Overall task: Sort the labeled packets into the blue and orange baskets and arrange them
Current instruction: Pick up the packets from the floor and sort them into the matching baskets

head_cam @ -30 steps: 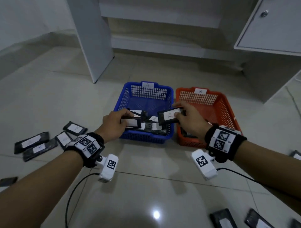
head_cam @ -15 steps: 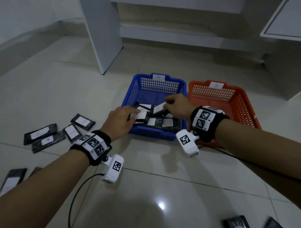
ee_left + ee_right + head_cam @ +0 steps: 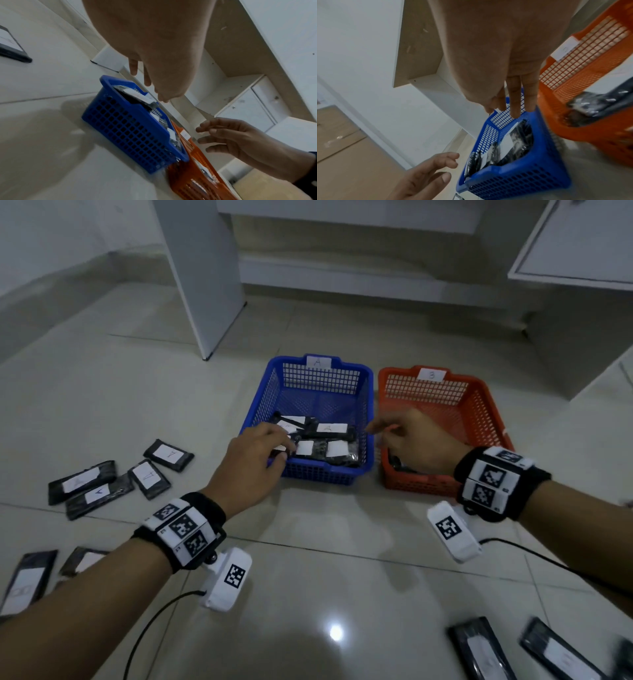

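The blue basket point(image 3: 318, 474), tagged A, holds several black packets with white labels point(image 3: 334, 429). Beside it on the right stands the orange basket point(image 3: 424, 392), tagged B, with a dark packet point(image 3: 597, 102) inside. My left hand point(image 3: 281, 446) hovers at the blue basket's front left rim, fingers loosely spread and empty; the left wrist view shows them point(image 3: 154, 86) hanging above the packets. My right hand point(image 3: 380, 428) hangs over the gap between the two baskets, fingers straight point(image 3: 513, 105), holding nothing.
Loose labeled packets lie on the tiled floor at the left point(image 3: 168, 455), far lower left point(image 3: 27, 580) and lower right point(image 3: 479, 648). A white upright cabinet panel point(image 3: 202, 278) stands behind the baskets, and a cabinet door point(image 3: 575, 241) is at the upper right.
My right hand carried a packet marked A into the blue basket, let it go and drew back to the right. My left hand released its packet and pulled back to the front rim.
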